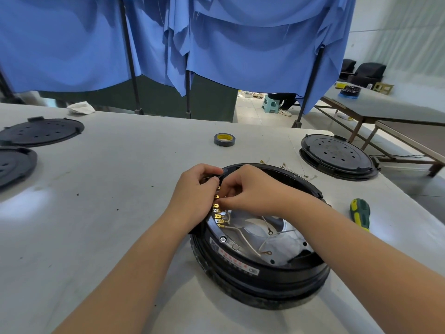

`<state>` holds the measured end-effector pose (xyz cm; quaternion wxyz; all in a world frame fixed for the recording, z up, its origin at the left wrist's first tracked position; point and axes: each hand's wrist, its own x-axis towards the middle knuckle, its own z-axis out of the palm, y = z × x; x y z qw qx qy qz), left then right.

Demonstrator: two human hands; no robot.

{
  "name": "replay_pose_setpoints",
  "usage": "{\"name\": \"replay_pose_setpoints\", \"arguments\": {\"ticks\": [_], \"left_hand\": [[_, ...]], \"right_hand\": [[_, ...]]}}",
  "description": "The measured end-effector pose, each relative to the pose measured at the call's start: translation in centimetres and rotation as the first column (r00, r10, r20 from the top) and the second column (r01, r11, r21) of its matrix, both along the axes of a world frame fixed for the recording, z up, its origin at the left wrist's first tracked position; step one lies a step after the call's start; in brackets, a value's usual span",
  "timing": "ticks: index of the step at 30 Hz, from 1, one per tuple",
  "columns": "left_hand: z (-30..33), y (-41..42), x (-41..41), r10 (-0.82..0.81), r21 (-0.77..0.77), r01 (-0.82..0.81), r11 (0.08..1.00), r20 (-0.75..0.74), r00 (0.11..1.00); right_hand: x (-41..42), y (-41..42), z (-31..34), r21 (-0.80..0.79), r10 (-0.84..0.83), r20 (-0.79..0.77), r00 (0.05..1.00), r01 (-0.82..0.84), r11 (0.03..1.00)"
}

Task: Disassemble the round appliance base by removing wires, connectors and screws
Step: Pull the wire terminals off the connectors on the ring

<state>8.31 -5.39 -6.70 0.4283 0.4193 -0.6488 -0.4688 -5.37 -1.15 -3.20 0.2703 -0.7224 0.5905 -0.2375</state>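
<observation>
Brass connector row runs near-to-far — both hands there.

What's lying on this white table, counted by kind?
Round appliance base being worked on: 1
Black round lids: 3
Tape roll: 1
Screwdriver: 1
White rag: 1
Total: 7

I have the round black appliance base lying open side up on the table, just before me. Inside, its silvery plate shows loose white wires ending in ring terminals. A row of brass connectors runs along the left inner rim.
</observation>
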Motion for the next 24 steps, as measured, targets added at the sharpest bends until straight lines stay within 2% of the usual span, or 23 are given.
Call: {"name": "replay_pose_setpoints", "arguments": {"ticks": [12, 24], "left_hand": [[0.17, 0.14, 0.04, 0.002, -0.005, -0.001, 1.000, 0.014, 1.000], [0.46, 0.19, 0.07, -0.022, -0.034, 0.023, 0.999, 0.018, 1.000]], "right_hand": [[0.11, 0.06, 0.11, 0.018, 0.024, 0.053, 0.998, -0.025, 1.000], [0.17, 0.06, 0.35, 0.042, 0.022, 0.020, 1.000, -0.023, 0.999]]}}
